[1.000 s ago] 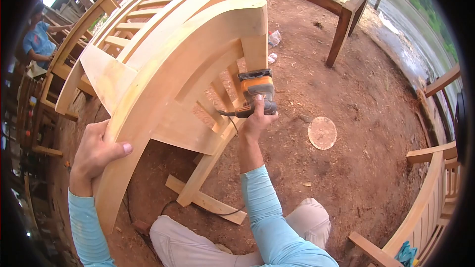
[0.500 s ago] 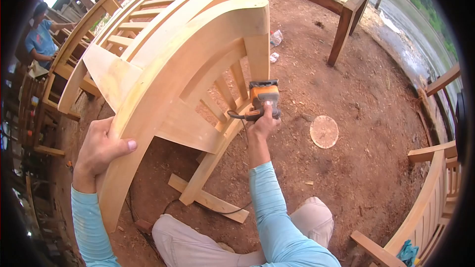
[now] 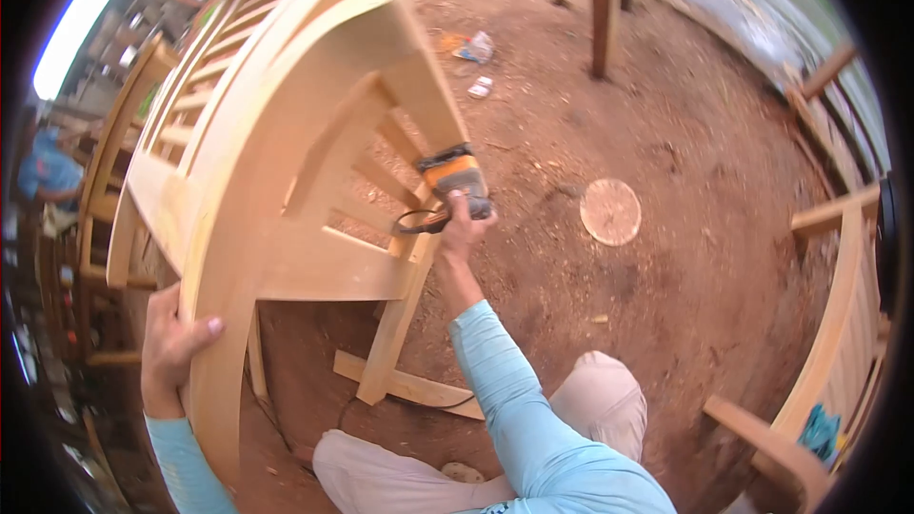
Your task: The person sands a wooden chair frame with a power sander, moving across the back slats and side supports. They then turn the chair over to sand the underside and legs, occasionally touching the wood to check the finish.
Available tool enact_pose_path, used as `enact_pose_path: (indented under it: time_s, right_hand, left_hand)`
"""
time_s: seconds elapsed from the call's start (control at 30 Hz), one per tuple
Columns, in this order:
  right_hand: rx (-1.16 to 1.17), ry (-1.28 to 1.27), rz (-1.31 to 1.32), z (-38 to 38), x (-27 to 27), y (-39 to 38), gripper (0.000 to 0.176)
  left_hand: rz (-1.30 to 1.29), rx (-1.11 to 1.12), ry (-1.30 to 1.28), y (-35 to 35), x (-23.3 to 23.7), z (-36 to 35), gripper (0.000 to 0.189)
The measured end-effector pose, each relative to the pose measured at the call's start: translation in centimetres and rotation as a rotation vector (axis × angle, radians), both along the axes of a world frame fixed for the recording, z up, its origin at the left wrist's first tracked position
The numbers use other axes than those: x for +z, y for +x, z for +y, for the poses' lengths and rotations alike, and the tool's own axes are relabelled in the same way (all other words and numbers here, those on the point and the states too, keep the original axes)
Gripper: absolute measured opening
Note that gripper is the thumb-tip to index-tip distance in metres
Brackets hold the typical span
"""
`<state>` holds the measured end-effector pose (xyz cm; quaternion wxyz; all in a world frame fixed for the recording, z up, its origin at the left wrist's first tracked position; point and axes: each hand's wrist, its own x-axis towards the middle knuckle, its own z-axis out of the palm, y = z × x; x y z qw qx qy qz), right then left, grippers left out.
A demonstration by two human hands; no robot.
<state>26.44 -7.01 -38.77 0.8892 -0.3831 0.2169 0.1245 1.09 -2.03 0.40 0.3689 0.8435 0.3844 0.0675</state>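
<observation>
A pale wooden bench (image 3: 228, 190) with a curved armrest and slatted side tilts across the left half of the view. My left hand (image 3: 171, 345) is closed around the edge of its broad wooden leg, thumb on the near face. My right hand (image 3: 466, 230) grips an orange and black electric sander (image 3: 451, 174). The sander's pad lies against the outer edge of the bench's side upright, beside the slats. A dark cord (image 3: 413, 223) loops from the sander's rear toward the slats. My right fingers are partly hidden behind the tool.
A dark-stained wooden frame (image 3: 602, 14) stands at the top. Another slatted bench (image 3: 826, 343) with a teal cloth (image 3: 821, 432) is at the right. A round wooden disc (image 3: 610, 212) and litter (image 3: 476, 48) lie on the dirt. A person in blue (image 3: 49, 169) is at the far left.
The camera view has turned and shifted, so the bench, hands and sander appear farther left. The sander stays on the upright's edge, and both hands keep their grips.
</observation>
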Motion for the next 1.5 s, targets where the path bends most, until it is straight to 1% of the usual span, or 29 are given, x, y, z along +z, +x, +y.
enact_pose_path:
  time_s: [0.07,0.17,0.27,0.37,0.5,0.57,0.6,0.63,0.67,0.7,0.73,0.87,0.97,1.1,1.2,1.33,1.37,1.43,1.5]
  right_hand:
    - [-0.102,0.025,-0.012,1.9,-2.5,0.0,0.074]
    - [-0.159,0.076,0.055,1.5,-1.5,0.1,0.074]
    - [-0.090,0.198,0.191,-0.2,0.5,0.1,0.075]
    - [-0.105,0.254,0.265,-0.8,-0.3,1.0,0.072]
    - [-0.119,0.301,0.339,-1.6,-0.1,1.7,0.071]
    - [-0.128,0.166,0.292,-0.3,-3.1,2.1,0.071]
    - [-0.126,0.101,0.266,0.5,-4.7,2.3,0.071]
    - [-0.160,0.099,0.256,0.1,-4.7,3.2,0.069]
    - [-0.196,0.163,0.273,-0.6,-4.7,3.8,0.069]
    - [-0.230,0.225,0.290,-2.0,-3.5,4.5,0.069]
    - [-0.236,0.227,0.293,-2.9,-3.5,5.1,0.069]
    - [-0.319,0.256,0.332,-4.7,-6.2,7.4,0.063]
    - [-0.273,0.388,0.366,-5.1,-8.6,7.5,0.057]
    - [-0.219,0.328,0.344,-4.0,-9.2,6.2,0.051]
    - [-0.189,0.294,0.288,-3.2,-9.2,5.2,0.051]
    - [-0.124,0.296,0.308,-2.8,-9.6,4.2,0.059]
    - [-0.133,0.291,0.326,-2.6,-9.7,3.8,0.058]
    - [-0.149,0.279,0.359,-2.5,-7.9,3.3,0.055]
    - [-0.137,0.269,0.352,-1.9,-8.4,3.0,0.060]
  left_hand:
    - [0.019,-0.011,0.019,0.0,-0.3,0.1,0.067]
    - [0.008,-0.012,0.008,-0.6,-1.0,0.4,0.068]
    - [-0.002,0.017,0.001,-1.0,-1.2,0.7,0.069]
    - [0.015,0.029,-0.017,-1.0,-1.1,0.7,0.068]
    - [-0.025,0.029,-0.001,-1.1,-1.4,0.4,0.068]
    - [-0.061,0.043,0.036,-0.3,-1.5,-0.7,0.067]
    - [-0.039,0.034,0.046,-0.3,-1.3,-0.8,0.067]
    - [-0.022,0.027,0.057,-0.2,-1.1,-0.7,0.067]
    - [-0.005,0.022,0.065,-0.1,-1.0,-0.7,0.067]
    - [0.000,0.007,0.072,0.1,-1.0,-0.7,0.066]
    - [0.002,0.006,0.079,0.0,-1.0,-0.6,0.067]
    - [0.010,0.019,0.083,0.2,-0.8,-0.7,0.070]
    - [0.013,0.022,0.064,0.6,-0.7,-0.5,0.072]
    - [0.013,0.051,0.046,0.6,-0.7,-0.6,0.074]
    - [0.017,0.058,0.050,0.5,-0.6,-0.5,0.074]
    - [0.032,0.049,0.042,0.1,-0.8,0.1,0.075]
    - [0.036,0.044,0.047,-0.1,-0.8,0.3,0.074]
    - [0.044,0.036,0.058,-0.4,-0.8,0.6,0.074]
    - [0.049,0.027,0.065,-0.3,-0.8,0.6,0.073]
